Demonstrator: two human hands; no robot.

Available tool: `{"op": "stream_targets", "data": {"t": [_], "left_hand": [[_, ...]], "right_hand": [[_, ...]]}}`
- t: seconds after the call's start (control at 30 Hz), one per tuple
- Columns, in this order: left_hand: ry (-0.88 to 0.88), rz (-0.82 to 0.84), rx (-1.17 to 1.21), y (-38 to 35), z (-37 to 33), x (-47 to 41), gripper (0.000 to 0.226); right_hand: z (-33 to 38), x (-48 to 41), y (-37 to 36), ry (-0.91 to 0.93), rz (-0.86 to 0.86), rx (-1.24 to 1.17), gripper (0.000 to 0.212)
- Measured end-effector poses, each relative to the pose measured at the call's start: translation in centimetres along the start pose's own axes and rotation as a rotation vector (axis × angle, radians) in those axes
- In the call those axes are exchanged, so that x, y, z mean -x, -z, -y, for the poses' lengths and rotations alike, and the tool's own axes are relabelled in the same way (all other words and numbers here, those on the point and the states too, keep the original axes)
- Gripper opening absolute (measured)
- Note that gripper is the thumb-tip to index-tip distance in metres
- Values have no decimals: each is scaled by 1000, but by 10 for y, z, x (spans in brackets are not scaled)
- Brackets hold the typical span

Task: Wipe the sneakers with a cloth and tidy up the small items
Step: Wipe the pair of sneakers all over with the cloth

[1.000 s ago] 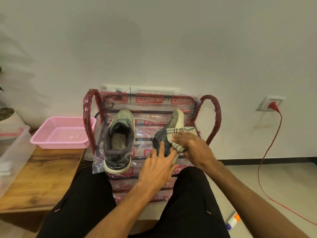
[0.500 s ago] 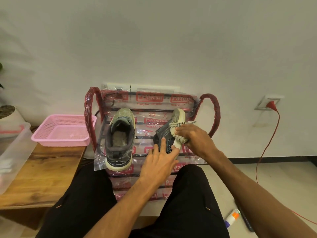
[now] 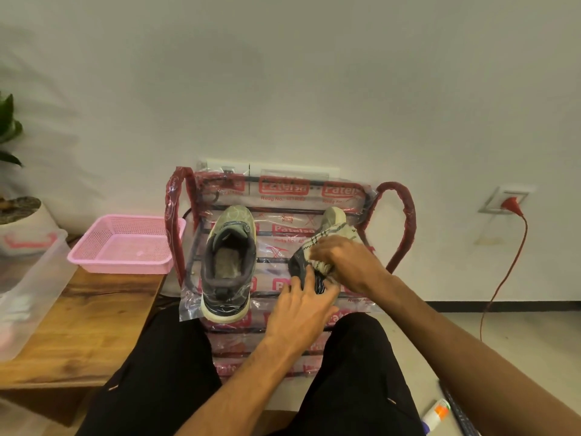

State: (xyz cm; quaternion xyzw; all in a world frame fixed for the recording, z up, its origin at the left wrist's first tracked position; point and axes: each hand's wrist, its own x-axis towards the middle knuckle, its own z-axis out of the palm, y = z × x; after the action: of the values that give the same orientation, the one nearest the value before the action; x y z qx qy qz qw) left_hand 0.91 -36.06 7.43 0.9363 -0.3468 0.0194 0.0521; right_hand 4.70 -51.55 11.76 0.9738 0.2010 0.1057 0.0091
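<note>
Wiping is the step in hand. On the rack [image 3: 283,190] the left sneaker [image 3: 228,265] stands apart. The left hand [image 3: 301,313], fingers straight, steadies the right sneaker [image 3: 298,267], where the right hand [image 3: 345,262] grips the cloth [image 3: 320,243]. The next move likely calls for firm rubbing toward the toe.

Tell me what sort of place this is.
Probably a room in a home: a plastic-wrapped shoe rack stands against the wall, a pink basket sits on a wooden table, and a potted plant is at the left.
</note>
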Motion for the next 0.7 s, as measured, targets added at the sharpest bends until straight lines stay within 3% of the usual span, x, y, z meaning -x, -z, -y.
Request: {"op": "stream_targets", "data": {"t": [0.13, 0.27, 0.43, 0.6, 0.7], "left_hand": [[-20, -33, -35, -4, -4, 0, 43], [-47, -41, -43, 0, -10, -4, 45], [-51, -160, -6, -13, -4, -1, 43], [-100, -216, -58, -11, -4, -5, 45], [-91, -244, -41, -13, -3, -5, 44]], "right_hand": [[-12, 3, 5, 57, 23, -4, 37], [-21, -9, 14, -78, 49, 92, 34], [-15, -6, 14, 33, 143, -88, 36], [-30, -5, 17, -99, 62, 98, 35], [-17, 3, 16, -56, 81, -100, 40]]}}
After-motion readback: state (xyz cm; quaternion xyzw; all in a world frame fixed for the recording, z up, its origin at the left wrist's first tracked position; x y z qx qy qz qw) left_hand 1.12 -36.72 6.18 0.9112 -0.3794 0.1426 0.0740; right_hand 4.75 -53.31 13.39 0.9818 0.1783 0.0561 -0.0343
